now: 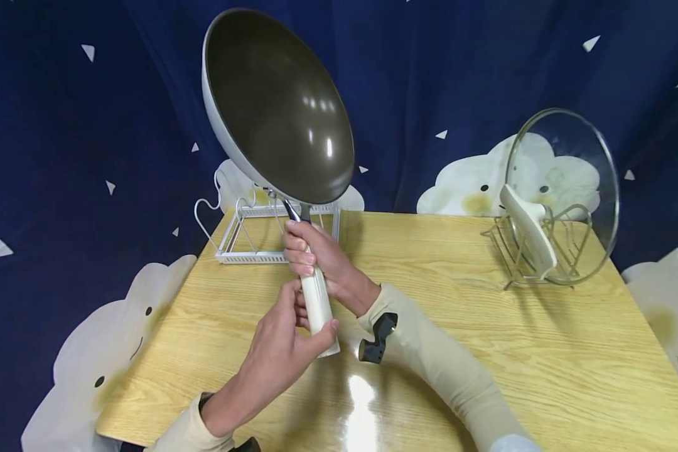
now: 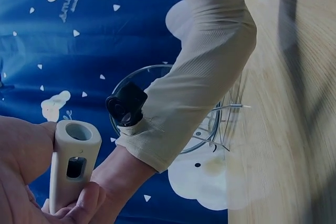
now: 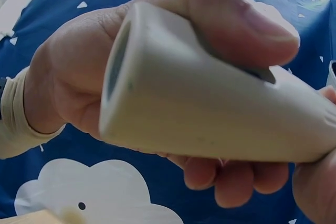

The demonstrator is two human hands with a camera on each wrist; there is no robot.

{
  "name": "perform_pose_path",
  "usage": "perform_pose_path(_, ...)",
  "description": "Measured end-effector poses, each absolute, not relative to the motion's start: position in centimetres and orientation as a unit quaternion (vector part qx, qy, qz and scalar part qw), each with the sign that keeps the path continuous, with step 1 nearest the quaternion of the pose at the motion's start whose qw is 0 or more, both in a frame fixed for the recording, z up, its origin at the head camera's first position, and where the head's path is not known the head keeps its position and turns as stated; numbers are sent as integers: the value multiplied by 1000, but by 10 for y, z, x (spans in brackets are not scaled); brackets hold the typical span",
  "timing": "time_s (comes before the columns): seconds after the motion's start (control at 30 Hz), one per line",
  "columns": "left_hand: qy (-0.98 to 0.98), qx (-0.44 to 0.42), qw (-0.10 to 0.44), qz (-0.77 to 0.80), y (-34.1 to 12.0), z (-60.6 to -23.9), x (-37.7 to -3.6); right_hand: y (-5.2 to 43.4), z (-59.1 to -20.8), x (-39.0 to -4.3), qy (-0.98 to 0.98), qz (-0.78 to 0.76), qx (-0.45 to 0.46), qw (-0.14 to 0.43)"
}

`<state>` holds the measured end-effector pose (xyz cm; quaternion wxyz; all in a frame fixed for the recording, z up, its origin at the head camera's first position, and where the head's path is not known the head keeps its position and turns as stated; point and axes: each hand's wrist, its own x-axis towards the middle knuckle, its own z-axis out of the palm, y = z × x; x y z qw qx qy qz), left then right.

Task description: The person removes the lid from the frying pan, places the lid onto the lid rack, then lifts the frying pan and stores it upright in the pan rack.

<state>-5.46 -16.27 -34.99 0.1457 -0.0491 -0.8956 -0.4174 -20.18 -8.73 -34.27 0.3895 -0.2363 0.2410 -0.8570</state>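
Wok [image 1: 277, 107] (dark inside, cream handle) raised upright above table.

A dark-brown-lined grey wok [image 1: 277, 107] with cream handle [image 1: 318, 301]; navy curtain [image 1: 62, 113] with white clouds.

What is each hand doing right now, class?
Left hand: closed round the end of the wok handle.
Right hand: closed round that handle, higher up.

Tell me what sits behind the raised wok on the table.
Behind the wok stands a white wire rack at the table's far edge. Only its base and some wires show; the pan, its handle and the right hand hide the rest.
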Motion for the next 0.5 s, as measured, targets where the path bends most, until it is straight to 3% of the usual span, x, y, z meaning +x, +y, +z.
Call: perform_pose_path(0.5, -889, -37, 165, -424, -166, -357, -59, -97, -346, -210, 157, -844, -271, 436)
